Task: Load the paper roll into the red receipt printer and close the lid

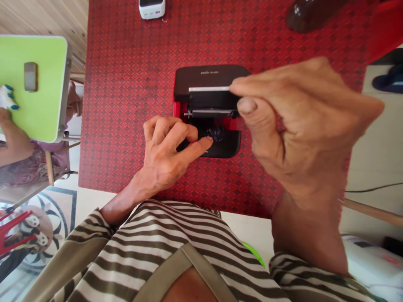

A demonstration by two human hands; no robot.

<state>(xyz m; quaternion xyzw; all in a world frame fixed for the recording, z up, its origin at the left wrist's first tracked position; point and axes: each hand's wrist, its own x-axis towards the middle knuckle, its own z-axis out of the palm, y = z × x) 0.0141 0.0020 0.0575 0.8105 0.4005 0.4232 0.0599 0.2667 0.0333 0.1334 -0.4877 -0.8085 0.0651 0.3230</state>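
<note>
A small black and red machine (208,84) stands on a red patterned cloth. My left hand (166,155) rests at its front, fingers curled, the forefinger stretched out and touching a dark knob-like part (216,134). My right hand (299,126) is raised close to the camera, its thumb and fingers pinched together at the right end of a silver bar (208,89) on the machine's top. Whether the pinch grips that bar I cannot make out.
The table with the red cloth (126,84) carries a white device (151,8) at the far edge and a dark object (310,14) far right. To the left, a green table (28,84) with a small grey block, and another person's hand (9,126).
</note>
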